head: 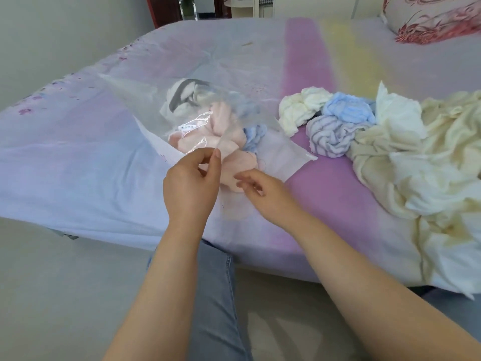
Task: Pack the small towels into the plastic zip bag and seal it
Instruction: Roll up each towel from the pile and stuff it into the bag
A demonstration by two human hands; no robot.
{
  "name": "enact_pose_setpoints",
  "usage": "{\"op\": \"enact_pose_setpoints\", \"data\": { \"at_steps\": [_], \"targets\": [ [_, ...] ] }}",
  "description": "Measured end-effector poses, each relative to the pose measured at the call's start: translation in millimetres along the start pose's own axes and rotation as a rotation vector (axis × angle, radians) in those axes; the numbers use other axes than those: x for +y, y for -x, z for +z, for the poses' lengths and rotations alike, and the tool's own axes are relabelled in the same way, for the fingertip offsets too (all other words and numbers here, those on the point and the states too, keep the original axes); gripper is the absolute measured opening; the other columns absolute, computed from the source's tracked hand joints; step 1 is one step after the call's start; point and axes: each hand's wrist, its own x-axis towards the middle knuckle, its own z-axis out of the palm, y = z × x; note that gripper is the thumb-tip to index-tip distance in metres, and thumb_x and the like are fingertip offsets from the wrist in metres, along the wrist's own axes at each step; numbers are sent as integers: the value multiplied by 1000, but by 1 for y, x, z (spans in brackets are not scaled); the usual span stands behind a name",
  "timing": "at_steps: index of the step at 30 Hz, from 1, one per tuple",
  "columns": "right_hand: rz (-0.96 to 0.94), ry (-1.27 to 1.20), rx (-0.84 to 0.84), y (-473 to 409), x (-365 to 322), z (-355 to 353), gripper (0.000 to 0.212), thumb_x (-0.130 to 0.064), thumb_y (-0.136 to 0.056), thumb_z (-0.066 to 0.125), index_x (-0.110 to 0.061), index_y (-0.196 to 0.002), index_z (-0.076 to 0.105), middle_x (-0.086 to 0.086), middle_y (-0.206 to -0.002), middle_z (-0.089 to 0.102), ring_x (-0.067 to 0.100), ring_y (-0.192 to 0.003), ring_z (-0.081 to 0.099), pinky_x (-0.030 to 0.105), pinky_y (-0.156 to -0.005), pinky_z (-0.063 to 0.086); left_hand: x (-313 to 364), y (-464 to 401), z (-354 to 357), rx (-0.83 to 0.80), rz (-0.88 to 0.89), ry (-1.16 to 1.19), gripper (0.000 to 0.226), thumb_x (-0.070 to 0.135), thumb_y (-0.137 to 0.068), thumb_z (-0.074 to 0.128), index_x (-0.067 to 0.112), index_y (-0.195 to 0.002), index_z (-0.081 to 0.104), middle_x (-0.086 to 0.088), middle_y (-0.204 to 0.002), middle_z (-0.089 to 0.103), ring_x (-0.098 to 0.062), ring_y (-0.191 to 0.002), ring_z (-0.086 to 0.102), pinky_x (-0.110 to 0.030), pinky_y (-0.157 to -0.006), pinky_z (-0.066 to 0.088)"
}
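Left hand: thumb and index fingertip pinch the near edge of the clear plastic zip bag, other fingers loosely curled behind; the pinched film is lifted off the bed. Right hand: fingers partly curled, tips at the bag's mouth touching the pink towel; can't tell whether they actually grip the film or the cloth. The two hands sit close together, left at 9 o'clock of right, pink towel between them. Bag lies on the bedsheet, mouth toward the person, body running to 11 o'clock from the hands. Inside: the pink towel nearest the mouth and partly sticking out, a blue towel at its 2 o'clock, a white towel with a dark grey band at the far end. Mouth is unsealed. Loose small towels on the sheet at 2 o'clock of the hands, touching each other: cream-white towel, light blue towel, lavender striped towel just below the blue one. To their 3 o'clock a big heap of cream cloth spills to the bed's near edge. Floral pillow at the far 1 o'clock corner. Grey-jeaned leg between the forearms, below the bed edge.
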Motion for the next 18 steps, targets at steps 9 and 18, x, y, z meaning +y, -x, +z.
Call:
{"op": "enact_pose_setpoints", "data": {
  "at_steps": [9,18],
  "targets": [
    [103,636,858,64,48,-111,33,-17,-79,59,-25,-111,64,10,-141,46,35,-134,37,41,-111,21,7,28,47,-18,267,-99,14,25,-92,61,18,-91,73,1,-87,73,-18,-67,66,-31,-60,48],
    [610,796,632,65,90,-151,56,-22,-84,60,-24,-138,44,18,-133,46,40,-118,41,48,-95,35,7,30,49,-19,277,-84,18,28,-94,57,19,-91,72,1,-85,71,-18,-68,64,-36,-63,50]
  ]
}}
